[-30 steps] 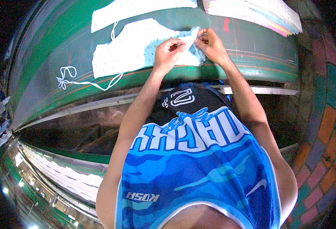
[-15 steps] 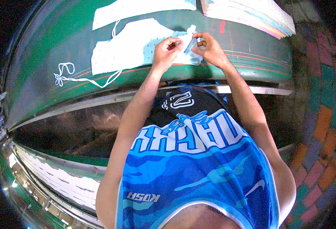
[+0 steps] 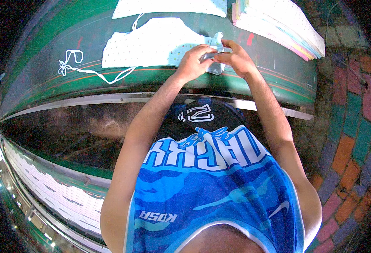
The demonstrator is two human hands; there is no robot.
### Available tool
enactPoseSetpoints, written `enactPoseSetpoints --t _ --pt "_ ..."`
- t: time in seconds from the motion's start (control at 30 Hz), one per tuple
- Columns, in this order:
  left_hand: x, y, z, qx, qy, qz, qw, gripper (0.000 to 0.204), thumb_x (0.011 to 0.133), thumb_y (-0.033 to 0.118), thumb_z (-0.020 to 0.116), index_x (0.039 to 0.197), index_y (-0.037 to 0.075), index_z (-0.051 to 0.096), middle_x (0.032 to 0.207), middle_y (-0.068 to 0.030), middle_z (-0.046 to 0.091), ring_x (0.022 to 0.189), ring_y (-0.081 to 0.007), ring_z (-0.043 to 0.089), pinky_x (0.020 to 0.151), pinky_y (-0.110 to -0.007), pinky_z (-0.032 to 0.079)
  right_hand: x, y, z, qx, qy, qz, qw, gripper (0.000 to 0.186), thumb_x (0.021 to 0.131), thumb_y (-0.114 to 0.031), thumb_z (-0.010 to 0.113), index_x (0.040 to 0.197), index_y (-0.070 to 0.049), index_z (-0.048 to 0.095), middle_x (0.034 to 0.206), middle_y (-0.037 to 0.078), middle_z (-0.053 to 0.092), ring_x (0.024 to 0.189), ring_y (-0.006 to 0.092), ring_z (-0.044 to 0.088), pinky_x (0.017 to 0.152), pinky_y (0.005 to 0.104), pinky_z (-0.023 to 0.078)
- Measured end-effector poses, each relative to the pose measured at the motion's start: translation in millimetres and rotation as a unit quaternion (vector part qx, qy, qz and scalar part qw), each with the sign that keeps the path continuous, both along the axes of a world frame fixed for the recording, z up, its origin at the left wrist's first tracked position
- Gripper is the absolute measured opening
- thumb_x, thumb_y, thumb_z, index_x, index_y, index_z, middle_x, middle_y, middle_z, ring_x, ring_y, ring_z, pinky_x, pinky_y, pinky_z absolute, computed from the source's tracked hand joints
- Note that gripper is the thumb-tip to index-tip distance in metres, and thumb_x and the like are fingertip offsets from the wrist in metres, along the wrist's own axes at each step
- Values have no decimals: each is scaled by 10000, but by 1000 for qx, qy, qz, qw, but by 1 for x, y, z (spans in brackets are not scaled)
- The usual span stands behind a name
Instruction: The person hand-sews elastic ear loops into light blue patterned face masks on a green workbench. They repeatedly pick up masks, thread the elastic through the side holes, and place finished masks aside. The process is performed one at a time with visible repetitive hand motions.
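White printed fabric (image 3: 147,42) lies along the bench's (image 3: 88,38) near edge, apparently spread flat so its right end can be worked while the rest stays put. The left hand (image 3: 192,64) pinches the gathered end; the right hand's (image 3: 239,61) grip, partly spread, touches it, any pinch unclear.

I wear a sleeveless blue camouflage-patterned fabric top (image 3: 210,189) with white lettering. Before me, a thin white cloth piece (image 3: 143,46), pale blue toward its right end, carries tiny scattered specks. My smooth green table (image 3: 278,57) shows orange-red lines; the layered white cloth stack (image 3: 278,25) has pink, yellow and blue edges.
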State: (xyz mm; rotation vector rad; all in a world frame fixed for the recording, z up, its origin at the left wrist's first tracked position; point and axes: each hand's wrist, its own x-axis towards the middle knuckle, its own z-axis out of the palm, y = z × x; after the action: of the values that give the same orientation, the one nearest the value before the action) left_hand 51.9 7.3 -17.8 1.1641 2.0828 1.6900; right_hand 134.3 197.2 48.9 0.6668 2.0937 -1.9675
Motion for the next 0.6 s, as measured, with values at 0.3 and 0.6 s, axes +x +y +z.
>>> enactPoseSetpoints --t 0.3,0.6 --pt "-25 -15 -24 105 -222 52 968 173 1021 57 689 1189 33 656 1060 -18 709 951 -82 637 811 -244 513 5 5 -17 280 18 -21 960 415 957 -269 759 1258 10 693 1144 181 748 963 271 767 839 383 605" --pt "-45 -31 -23 86 -308 74 944 128 1021 46 676 1146 22 685 1023 -6 691 911 -70 621 806 -235 502 -39 -8 -52 366 44 1 930 381 908 -397 801 1027 -36 799 983 163 795 882 301 777 804 424 604"
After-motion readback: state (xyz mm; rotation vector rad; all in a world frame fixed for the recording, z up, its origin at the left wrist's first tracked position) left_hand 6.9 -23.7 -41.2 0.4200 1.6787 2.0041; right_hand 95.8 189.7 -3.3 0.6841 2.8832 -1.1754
